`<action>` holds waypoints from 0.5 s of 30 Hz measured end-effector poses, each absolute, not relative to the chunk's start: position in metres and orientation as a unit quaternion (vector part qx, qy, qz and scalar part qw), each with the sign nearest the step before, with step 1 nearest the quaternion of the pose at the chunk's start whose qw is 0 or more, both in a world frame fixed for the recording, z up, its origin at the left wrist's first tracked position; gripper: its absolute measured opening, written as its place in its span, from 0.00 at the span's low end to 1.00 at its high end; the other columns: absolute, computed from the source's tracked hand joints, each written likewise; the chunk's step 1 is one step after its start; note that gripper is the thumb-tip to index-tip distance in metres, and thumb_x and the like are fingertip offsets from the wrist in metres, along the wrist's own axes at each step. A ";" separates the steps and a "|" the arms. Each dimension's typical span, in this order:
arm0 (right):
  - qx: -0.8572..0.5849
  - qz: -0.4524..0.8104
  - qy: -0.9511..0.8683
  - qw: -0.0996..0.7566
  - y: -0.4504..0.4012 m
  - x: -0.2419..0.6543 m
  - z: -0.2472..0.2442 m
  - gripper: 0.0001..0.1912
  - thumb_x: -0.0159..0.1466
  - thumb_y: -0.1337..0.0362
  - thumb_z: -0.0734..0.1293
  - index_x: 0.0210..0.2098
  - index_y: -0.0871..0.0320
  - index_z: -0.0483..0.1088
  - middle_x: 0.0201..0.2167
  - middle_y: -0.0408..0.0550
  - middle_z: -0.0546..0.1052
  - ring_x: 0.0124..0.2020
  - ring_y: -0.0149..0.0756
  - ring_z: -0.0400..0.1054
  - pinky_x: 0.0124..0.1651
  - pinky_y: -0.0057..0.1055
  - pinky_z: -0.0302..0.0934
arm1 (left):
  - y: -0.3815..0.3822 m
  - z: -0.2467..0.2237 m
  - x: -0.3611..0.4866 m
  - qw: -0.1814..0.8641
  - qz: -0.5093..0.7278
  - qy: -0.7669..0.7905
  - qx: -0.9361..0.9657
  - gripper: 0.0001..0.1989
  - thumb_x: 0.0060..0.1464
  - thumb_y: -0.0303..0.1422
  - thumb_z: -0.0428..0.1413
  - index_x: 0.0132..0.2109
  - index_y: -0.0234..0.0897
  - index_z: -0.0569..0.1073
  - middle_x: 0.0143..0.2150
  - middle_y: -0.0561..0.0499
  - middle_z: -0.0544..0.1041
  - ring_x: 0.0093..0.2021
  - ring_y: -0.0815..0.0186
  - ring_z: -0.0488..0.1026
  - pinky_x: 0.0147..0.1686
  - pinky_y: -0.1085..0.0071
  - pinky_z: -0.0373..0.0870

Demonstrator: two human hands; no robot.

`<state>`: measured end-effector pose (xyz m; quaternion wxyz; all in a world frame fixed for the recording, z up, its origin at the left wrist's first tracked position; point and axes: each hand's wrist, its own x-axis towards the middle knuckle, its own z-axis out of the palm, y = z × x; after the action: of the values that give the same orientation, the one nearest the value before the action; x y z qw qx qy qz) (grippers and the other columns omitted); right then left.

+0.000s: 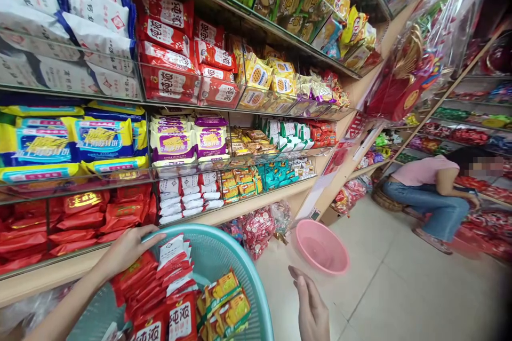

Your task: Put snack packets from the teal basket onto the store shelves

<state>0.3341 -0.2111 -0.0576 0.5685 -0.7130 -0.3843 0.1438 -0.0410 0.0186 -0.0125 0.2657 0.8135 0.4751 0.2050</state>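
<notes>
A large teal plastic basket (262, 298) fills the lower left, tilted in view. Inside it lie red snack packets (140, 282), white-and-red packets (172, 255) and yellow-and-green packets (228, 311). My left hand (126, 250) reaches over the basket's far left edge, just above the red packets, with fingers extended; whether it touches the rim or a packet is unclear. To the right of the basket, my right hand (312, 303) is held in the air over the floor, fingers straight and nothing in them.
Shelves behind clear plastic fronts hold red packets (84, 213), soda biscuits (210, 138) and blue-yellow packs (104, 138). A pink basin (322, 247) sits on the tiled floor (384, 298). Bagged sweets (258, 229) lie under the shelf. At right, a person (430, 186) crouches by other shelves.
</notes>
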 end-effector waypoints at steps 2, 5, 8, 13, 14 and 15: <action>-0.713 0.154 -0.382 0.568 -0.209 0.341 -0.065 0.22 0.61 0.48 0.58 0.43 0.56 0.72 0.47 0.54 0.75 0.50 0.46 0.67 0.53 0.42 0.61 | 0.019 -0.013 -0.040 0.266 0.203 0.476 0.813 0.19 0.54 0.50 0.48 0.36 0.41 0.73 0.32 0.54 0.78 0.34 0.62 0.73 0.34 0.74 0.66; -0.692 0.156 -0.407 0.575 -0.190 0.345 -0.057 0.21 0.61 0.49 0.59 0.43 0.57 0.71 0.47 0.55 0.74 0.51 0.45 0.67 0.52 0.39 0.62 | 0.019 -0.011 -0.039 0.265 0.201 0.486 0.808 0.19 0.53 0.50 0.48 0.36 0.42 0.73 0.33 0.54 0.78 0.35 0.60 0.74 0.36 0.73 0.67; -0.663 0.146 -0.444 0.585 -0.150 0.347 -0.034 0.20 0.62 0.51 0.59 0.44 0.58 0.70 0.46 0.56 0.74 0.47 0.43 0.68 0.48 0.37 0.64 | 0.020 -0.011 -0.039 0.260 0.210 0.490 0.805 0.18 0.52 0.50 0.50 0.36 0.43 0.74 0.34 0.54 0.79 0.36 0.59 0.74 0.37 0.71 0.68; -0.641 0.012 -0.555 0.530 -0.051 0.351 0.010 0.17 0.63 0.55 0.59 0.38 0.59 0.73 0.38 0.53 0.74 0.42 0.39 0.66 0.47 0.35 0.59 | 0.020 -0.012 -0.039 0.243 0.226 0.498 0.801 0.17 0.50 0.50 0.51 0.37 0.47 0.77 0.35 0.57 0.80 0.36 0.59 0.75 0.37 0.72 0.70; -0.654 -0.014 -0.562 0.506 -0.030 0.352 0.017 0.16 0.63 0.55 0.59 0.38 0.59 0.73 0.38 0.53 0.74 0.43 0.39 0.65 0.48 0.35 0.58 | 0.020 -0.012 -0.039 0.238 0.230 0.501 0.800 0.17 0.50 0.51 0.51 0.37 0.47 0.77 0.35 0.57 0.80 0.36 0.59 0.76 0.37 0.72 0.70; -0.663 -0.027 -0.560 0.496 -0.010 0.352 0.023 0.16 0.63 0.56 0.59 0.37 0.59 0.73 0.38 0.53 0.73 0.43 0.39 0.64 0.49 0.35 0.57 | 0.019 -0.012 -0.038 0.234 0.232 0.504 0.799 0.18 0.50 0.51 0.51 0.37 0.48 0.77 0.35 0.57 0.80 0.36 0.59 0.76 0.37 0.72 0.71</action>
<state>0.3524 -0.0099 0.0225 0.4956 -0.6631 -0.5604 -0.0267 -0.0385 0.0190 -0.0117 0.2338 0.7987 0.5036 0.2320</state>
